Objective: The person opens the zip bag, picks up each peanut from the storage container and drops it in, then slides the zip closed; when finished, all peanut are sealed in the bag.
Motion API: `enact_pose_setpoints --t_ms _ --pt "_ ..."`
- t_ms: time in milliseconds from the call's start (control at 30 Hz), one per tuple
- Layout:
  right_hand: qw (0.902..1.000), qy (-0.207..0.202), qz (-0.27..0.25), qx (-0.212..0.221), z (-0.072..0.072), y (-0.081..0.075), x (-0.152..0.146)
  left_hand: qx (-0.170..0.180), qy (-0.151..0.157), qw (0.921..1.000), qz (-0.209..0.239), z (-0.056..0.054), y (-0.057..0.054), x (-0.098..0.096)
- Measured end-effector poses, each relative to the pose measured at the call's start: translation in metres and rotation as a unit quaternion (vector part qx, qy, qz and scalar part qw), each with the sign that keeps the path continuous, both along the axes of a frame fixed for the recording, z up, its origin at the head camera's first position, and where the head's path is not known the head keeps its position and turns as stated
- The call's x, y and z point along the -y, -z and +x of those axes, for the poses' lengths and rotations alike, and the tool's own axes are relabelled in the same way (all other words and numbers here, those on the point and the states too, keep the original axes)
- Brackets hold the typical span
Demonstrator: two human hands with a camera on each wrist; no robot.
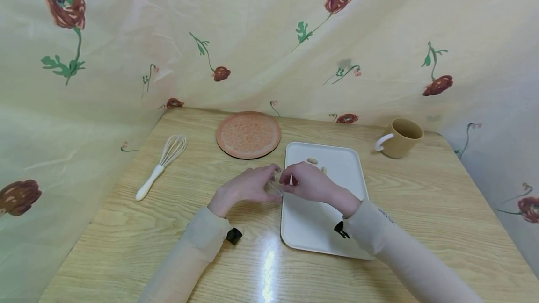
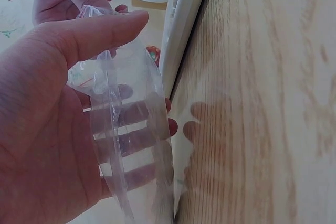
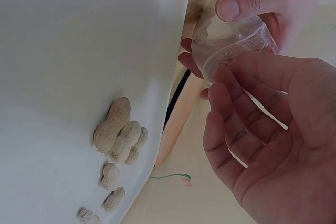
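A clear plastic zip bag (image 2: 137, 72) is held between the thumb and fingers of my left hand (image 1: 251, 185), over the left edge of the white tray (image 1: 311, 226). My right hand (image 1: 310, 182) pinches the bag's zip end with thumb and forefinger, its other fingers loosely bent, as the right wrist view shows. Several peanuts in their shells (image 3: 124, 141) lie on the tray near its far end, apart from both hands. In the head view, the right hand hides part of the tray, and the fingers cover most of the bag.
A white-handled whisk (image 1: 162, 165) lies at the left of the wooden table (image 1: 139, 247). Behind the hands is a round orange mat (image 1: 248, 134). A tan mug (image 1: 397, 141) with a white handle stands at the back right. Flowered cloth (image 1: 252, 36) hangs behind the table.
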State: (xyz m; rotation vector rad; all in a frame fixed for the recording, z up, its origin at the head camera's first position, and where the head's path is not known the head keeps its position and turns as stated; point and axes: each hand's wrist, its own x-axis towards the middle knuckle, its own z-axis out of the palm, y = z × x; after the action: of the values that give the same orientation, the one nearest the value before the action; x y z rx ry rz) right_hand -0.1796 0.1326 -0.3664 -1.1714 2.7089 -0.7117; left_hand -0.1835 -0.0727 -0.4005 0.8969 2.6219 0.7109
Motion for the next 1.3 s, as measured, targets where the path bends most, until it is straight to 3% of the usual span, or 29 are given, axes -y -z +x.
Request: enact_pose_setpoints --t_ms 467,667,967,1300 --pt "0.9999 0.011 0.004 0.009 -0.002 -0.001 -0.007 0.006 -0.002 1.0 -0.005 0.0 0.001 0.0" --pt "0.9986 0.027 -0.01 0.044 -0.014 -0.009 -0.028 0.008 -0.004 0.9999 -0.007 0.0 0.0 0.0" --pt "0.9954 0.088 -0.016 0.035 -0.035 -0.016 -0.067 0.011 -0.002 0.9999 -0.005 0.0 0.0 0.001" --pt "0.9933 0.108 0.003 0.042 -0.048 -0.006 -0.092 0.014 -0.005 0.9999 -0.003 -0.001 0.0 0.001"
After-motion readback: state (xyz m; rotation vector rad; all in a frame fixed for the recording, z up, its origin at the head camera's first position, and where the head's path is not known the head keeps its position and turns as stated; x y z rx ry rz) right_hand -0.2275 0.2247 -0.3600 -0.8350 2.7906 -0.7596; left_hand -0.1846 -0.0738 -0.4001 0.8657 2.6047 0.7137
